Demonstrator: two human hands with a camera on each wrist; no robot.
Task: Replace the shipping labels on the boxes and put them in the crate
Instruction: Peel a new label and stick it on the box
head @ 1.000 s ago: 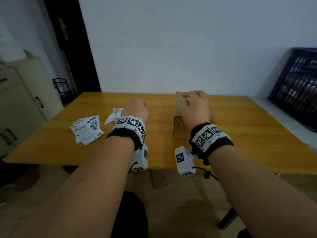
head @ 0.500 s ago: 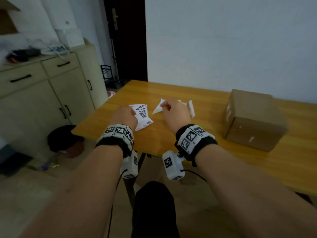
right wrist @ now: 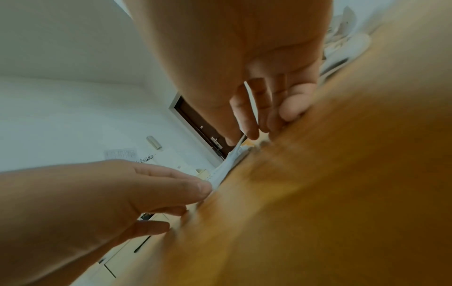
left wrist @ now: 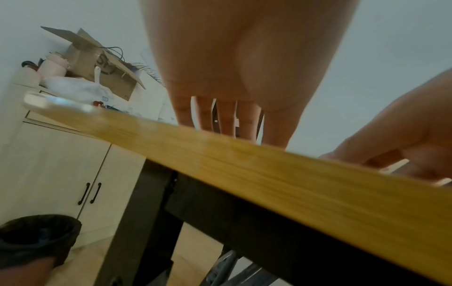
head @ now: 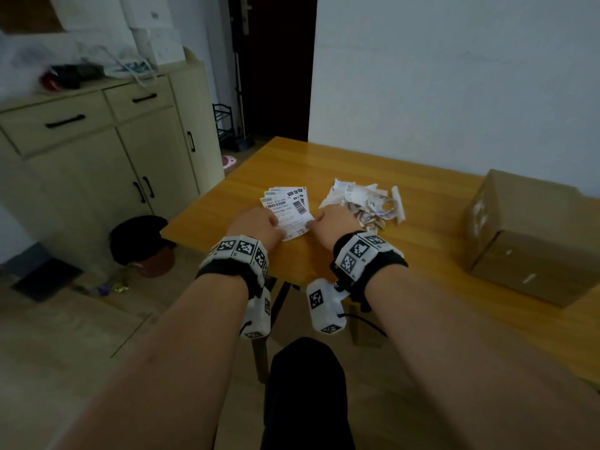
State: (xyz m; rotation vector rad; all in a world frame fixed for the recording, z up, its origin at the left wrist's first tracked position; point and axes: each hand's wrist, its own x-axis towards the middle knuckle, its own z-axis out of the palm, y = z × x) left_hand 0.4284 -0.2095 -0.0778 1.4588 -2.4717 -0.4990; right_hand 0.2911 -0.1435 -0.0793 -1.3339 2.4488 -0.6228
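A fan of fresh white shipping labels [head: 287,203] lies on the wooden table [head: 425,228] near its left end. My left hand [head: 258,222] rests on the stack's near left part with straight fingers [left wrist: 227,120]. My right hand [head: 334,219] pinches the near right edge of the top label [right wrist: 233,154], which lifts a little off the wood. A heap of crumpled peeled-off labels [head: 365,203] lies just right of the fan. The brown cardboard box [head: 532,235] stands at the table's right end, away from both hands. No crate is in view.
A beige cabinet [head: 97,157] with clutter on top stands to the left. A bin with a black bag [head: 139,238] sits on the floor by the table's corner. A dark doorway [head: 272,60] lies behind. Bare table stretches between the heap and the box.
My view has swung left, away from the box and crate. My right hand left the box and came to the labels; both hands moved forward onto the stack.
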